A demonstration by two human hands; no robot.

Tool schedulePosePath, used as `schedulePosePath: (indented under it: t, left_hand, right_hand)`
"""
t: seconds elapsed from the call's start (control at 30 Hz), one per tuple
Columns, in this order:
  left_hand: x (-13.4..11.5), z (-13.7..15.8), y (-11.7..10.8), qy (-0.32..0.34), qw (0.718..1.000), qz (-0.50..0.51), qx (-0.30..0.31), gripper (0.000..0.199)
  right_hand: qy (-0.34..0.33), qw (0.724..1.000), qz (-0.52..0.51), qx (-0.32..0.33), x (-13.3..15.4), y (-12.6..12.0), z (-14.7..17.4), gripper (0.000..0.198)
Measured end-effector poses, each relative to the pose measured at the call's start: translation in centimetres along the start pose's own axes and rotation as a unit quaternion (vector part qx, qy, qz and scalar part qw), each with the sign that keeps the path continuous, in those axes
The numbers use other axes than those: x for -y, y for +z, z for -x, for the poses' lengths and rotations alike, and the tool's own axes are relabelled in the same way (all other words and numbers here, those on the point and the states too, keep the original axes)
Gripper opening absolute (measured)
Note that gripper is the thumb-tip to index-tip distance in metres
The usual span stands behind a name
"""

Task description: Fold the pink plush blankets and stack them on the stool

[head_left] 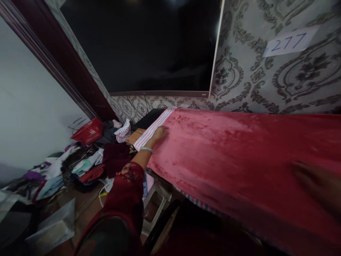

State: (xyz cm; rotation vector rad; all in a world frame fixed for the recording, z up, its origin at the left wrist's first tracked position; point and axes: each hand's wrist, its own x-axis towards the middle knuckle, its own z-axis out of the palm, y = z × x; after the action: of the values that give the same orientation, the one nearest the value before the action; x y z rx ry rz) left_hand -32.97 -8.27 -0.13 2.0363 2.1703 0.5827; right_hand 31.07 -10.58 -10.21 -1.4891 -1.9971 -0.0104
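Observation:
A long red plush cloth (226,149) lies spread over a raised surface along the wall. Its left end shows a pale striped band (153,129), and stripes also appear along the front lower edge. My left hand (160,133), with a bracelet (146,149) at the wrist, is on the cloth beside that band. Its fingers are bent and look closed on the fabric, though the fingertips are partly hidden. Over the right part of the cloth is my right hand (317,181), blurred, with fingers stretched out and nothing visible in them.
Piled clothes (90,167) cover the floor at left, near a red bag (89,131). A light plastic stool (157,202) stands below the cloth's left front edge. Above hangs a large dark television (149,46), beside a paper marked 277 (290,42) on patterned wallpaper.

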Motion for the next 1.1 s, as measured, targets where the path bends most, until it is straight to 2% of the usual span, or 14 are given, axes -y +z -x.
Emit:
schedulePosePath:
  t: [0.1,0.2,0.3,0.4,0.6,0.83,1.1]
  left_hand:
    - [-1.5,-1.2,1.9,0.043,0.999,0.007,0.021,0.034]
    - [-1.7,-2.3,2.5,0.056,0.997,0.005,0.045,0.030]
    - [-1.3,-2.9,2.3,0.066,0.996,-0.002,0.063,0.029]
    - [-1.1,-3.0,2.0,0.077,0.995,-0.009,0.065,0.027]
    - [-1.7,-2.7,2.5,0.073,0.996,-0.018,0.043,0.010]
    - [-2.5,-2.2,2.8,0.090,0.996,0.014,-0.003,0.015]
    - [-3.5,-0.9,1.5,0.081,0.992,0.070,-0.071,0.016]
  right_hand:
    - [-0.012,0.998,-0.048,0.042,2.4,2.4,-3.2,0.042]
    - [-0.043,0.997,-0.044,0.044,5.0,4.1,-5.3,0.042]
    - [-0.054,0.998,0.008,0.035,6.6,5.1,-5.7,0.045]
    - [-0.048,0.998,0.044,0.021,6.8,5.7,-5.2,0.047]
    - [-0.035,0.998,0.061,0.001,6.5,6.1,-5.3,0.040]
    - [-0.021,0.995,0.092,0.021,8.3,5.4,-6.0,0.030]
    - [-0.010,0.997,0.046,-0.062,8.5,6.0,-5.9,0.028]
